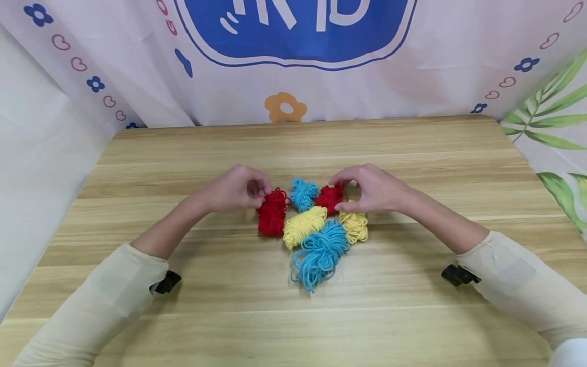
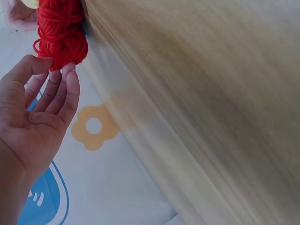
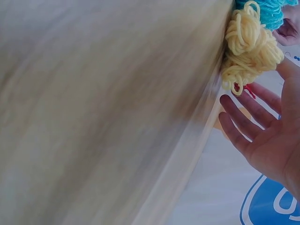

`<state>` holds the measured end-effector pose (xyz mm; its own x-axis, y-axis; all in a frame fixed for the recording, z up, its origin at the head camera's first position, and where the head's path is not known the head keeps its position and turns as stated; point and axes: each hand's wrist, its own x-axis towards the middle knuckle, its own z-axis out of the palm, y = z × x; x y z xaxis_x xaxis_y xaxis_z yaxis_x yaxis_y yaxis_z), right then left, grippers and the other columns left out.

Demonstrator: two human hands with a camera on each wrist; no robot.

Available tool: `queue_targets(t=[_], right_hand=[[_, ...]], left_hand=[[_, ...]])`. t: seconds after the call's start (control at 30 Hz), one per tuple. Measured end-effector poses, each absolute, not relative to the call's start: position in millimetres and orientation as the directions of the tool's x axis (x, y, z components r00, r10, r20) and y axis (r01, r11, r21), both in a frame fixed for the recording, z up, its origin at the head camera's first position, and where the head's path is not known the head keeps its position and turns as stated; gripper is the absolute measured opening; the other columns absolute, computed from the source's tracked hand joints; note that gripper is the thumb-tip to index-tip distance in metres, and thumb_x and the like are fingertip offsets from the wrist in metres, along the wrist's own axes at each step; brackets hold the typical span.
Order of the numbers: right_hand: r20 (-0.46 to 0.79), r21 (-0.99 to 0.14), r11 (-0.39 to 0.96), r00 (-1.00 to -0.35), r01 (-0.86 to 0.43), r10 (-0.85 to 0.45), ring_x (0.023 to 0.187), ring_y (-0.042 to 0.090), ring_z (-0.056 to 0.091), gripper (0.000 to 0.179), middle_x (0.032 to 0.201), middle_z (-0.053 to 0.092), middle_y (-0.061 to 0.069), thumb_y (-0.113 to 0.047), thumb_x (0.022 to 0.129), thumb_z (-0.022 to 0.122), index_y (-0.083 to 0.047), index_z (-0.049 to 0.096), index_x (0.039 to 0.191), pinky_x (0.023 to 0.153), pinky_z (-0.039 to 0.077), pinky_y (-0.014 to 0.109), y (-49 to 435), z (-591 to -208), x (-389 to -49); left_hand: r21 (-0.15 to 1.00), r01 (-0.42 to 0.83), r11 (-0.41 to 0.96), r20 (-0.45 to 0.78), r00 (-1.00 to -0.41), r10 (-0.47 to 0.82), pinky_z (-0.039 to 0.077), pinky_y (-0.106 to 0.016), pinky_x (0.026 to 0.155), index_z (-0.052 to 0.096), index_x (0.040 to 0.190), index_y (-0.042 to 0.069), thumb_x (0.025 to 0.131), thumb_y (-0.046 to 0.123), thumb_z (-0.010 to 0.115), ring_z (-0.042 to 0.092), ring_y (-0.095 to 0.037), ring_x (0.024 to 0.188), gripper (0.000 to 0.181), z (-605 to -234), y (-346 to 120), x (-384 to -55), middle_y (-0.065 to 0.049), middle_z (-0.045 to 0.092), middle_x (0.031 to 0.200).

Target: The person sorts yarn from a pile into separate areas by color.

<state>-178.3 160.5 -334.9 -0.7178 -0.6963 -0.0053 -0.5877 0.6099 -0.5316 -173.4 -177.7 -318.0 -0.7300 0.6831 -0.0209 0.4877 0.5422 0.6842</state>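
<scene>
My left hand (image 1: 240,188) pinches the top end of a long red yarn bundle (image 1: 272,214) between thumb and fingers. The left wrist view shows that thumb on the red yarn (image 2: 61,33), with fingers at its lower end. Across the pile, my right hand (image 1: 377,189) has thumb and index finger on opposite sides of a smaller red yarn bundle (image 1: 329,198). Its other fingers spread loosely in the right wrist view, where a yellow yarn bundle (image 3: 248,49) hides most of the red one. A small blue bundle (image 1: 303,193) lies between the two red ones.
Nearer the person lie a yellow bundle (image 1: 304,226), a large looped blue bundle (image 1: 321,252) and a second yellow bundle (image 1: 354,227), touching one another. All are on a wood-grain table (image 1: 229,316). A printed cloth (image 1: 220,97) hangs behind the far edge.
</scene>
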Motion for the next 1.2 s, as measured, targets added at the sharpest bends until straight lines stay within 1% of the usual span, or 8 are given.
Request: queue_targets(t=[0.13,0.23,0.33,0.4,0.53,0.63,0.97,1.2], right_hand=[[-0.002,-0.521,0.613,-0.717,-0.594,-0.697,0.101,0.024,0.066,0.05,0.123,0.072,0.009,-0.024,0.086,0.082,-0.004,0.07,0.13,0.087,0.056,0.044,160.3,-334.6,-177.7],[-0.003,-0.517,0.615,-0.716,-0.596,-0.698,0.101,0.024,0.067,0.05,0.124,0.072,0.01,-0.025,0.086,0.083,-0.004,0.07,0.13,0.088,0.056,0.044,159.5,-334.9,-177.7],[-0.007,-0.518,0.616,-0.717,-0.593,-0.697,0.103,0.025,0.067,0.05,0.124,0.072,0.01,-0.025,0.086,0.083,-0.004,0.07,0.129,0.092,0.056,0.045,158.2,-335.4,-177.9],[-0.009,-0.521,0.616,-0.717,-0.591,-0.697,0.104,0.024,0.067,0.05,0.124,0.072,0.01,-0.025,0.086,0.083,-0.004,0.07,0.129,0.093,0.056,0.046,157.3,-336.1,-178.8],[-0.01,-0.525,0.614,-0.717,-0.589,-0.697,0.099,0.023,0.066,0.05,0.121,0.073,0.009,-0.025,0.085,0.084,-0.004,0.07,0.128,0.089,0.056,0.043,156.1,-336.4,-179.8],[-0.009,-0.523,0.612,-0.714,-0.593,-0.7,0.098,0.022,0.066,0.05,0.12,0.073,0.008,-0.025,0.085,0.085,-0.004,0.07,0.128,0.086,0.057,0.041,155.7,-336.6,-180.0],[-0.023,-0.524,0.617,-0.714,-0.587,-0.7,0.103,0.022,0.067,0.05,0.123,0.072,0.008,-0.024,0.084,0.085,-0.005,0.071,0.128,0.092,0.057,0.043,153.5,-335.9,-179.6],[-0.027,-0.523,0.622,-0.719,-0.582,-0.695,0.101,0.022,0.067,0.052,0.123,0.072,0.009,-0.023,0.083,0.087,-0.004,0.07,0.128,0.091,0.057,0.042,152.5,-334.3,-179.3]], left_hand=[[0.697,0.472,0.539,-0.008,-0.747,0.665,0.055,-0.027,0.069,0.072,0.091,-0.001,0.08,-0.015,0.066,0.061,-0.02,0.077,0.018,-317.1,-183.2,-174.2,-0.008,0.068,0.082],[0.705,0.461,0.539,0.002,-0.761,0.648,0.054,-0.025,0.069,0.072,0.092,-0.002,0.081,-0.014,0.067,0.06,-0.022,0.078,0.018,-317.4,-187.7,-175.4,-0.013,0.068,0.082],[0.709,0.454,0.54,0.013,-0.773,0.634,0.053,-0.025,0.069,0.072,0.094,-0.002,0.082,-0.014,0.067,0.06,-0.022,0.078,0.017,-317.2,-191.8,-176.4,-0.012,0.067,0.083],[0.706,0.457,0.541,0.025,-0.78,0.625,0.053,-0.024,0.069,0.072,0.094,-0.002,0.082,-0.013,0.068,0.06,-0.021,0.079,0.017,-316.5,-194.5,-177.2,-0.008,0.066,0.082],[0.708,0.45,0.544,0.043,-0.797,0.603,0.052,-0.022,0.069,0.072,0.095,-0.002,0.083,-0.014,0.067,0.06,-0.021,0.078,0.018,-314.5,-200.0,-179.0,-0.005,0.066,0.082],[0.712,0.436,0.551,0.047,-0.811,0.582,0.052,-0.021,0.068,0.072,0.095,-0.003,0.083,-0.015,0.067,0.06,-0.021,0.078,0.017,-313.2,-203.5,-179.8,-0.007,0.065,0.082],[0.724,0.394,0.567,0.047,-0.848,0.528,0.051,-0.019,0.069,0.071,0.096,-0.004,0.085,-0.015,0.067,0.058,-0.022,0.078,0.016,-310.6,-214.2,-180.2,-0.011,0.064,0.084],[0.709,0.391,0.587,0.072,-0.868,0.491,0.051,-0.018,0.069,0.071,0.097,-0.004,0.086,-0.013,0.066,0.058,-0.022,0.08,0.015,-312.4,-224.9,-184.6,-0.014,0.066,0.086]])
